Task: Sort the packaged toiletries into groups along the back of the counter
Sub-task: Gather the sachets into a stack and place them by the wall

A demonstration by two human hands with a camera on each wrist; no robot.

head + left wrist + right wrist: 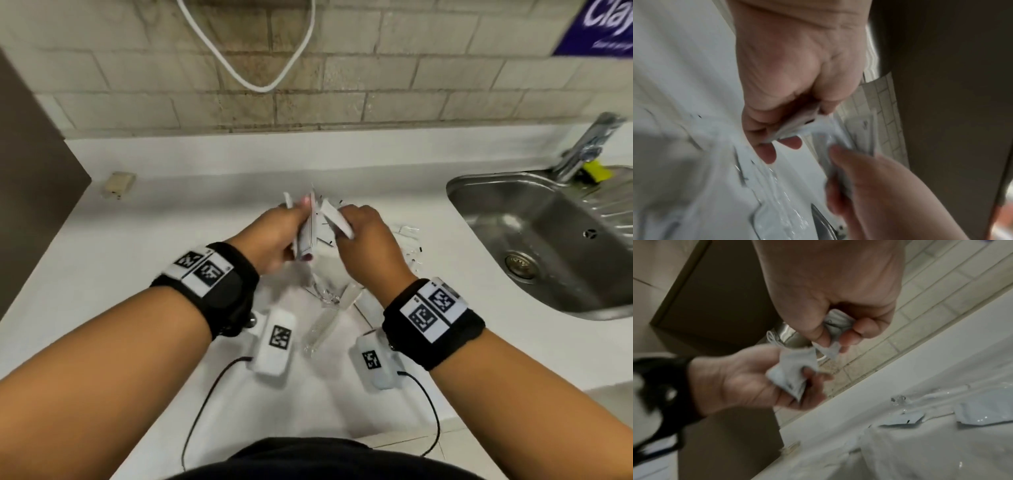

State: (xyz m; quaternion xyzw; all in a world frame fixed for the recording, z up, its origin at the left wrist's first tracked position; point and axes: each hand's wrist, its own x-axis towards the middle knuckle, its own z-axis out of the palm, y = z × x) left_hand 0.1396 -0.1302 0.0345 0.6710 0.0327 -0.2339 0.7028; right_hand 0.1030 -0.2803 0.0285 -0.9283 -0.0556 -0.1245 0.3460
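Observation:
Both hands are raised over the middle of the white counter (85, 267). My left hand (277, 236) grips a small bunch of flat white packets (306, 236), fingers curled round them. My right hand (363, 236) pinches another white packet (337, 219) right beside that bunch; the packets nearly touch. In the left wrist view the left fingers (766, 152) hold the white packets (797, 126). In the right wrist view the right fingers (859, 331) clamp a crumpled white packet (830, 344), and the left hand's bunch (791, 374) sits just below it. More clear-wrapped packets (325, 318) lie on the counter under the hands.
A steel sink (548, 246) with a tap (582, 147) and a yellow item (596, 171) is at the right. A beige block (119, 183) lies at the back left. A white cable (260, 68) hangs on the tiled wall. A dark panel (30, 178) bounds the left.

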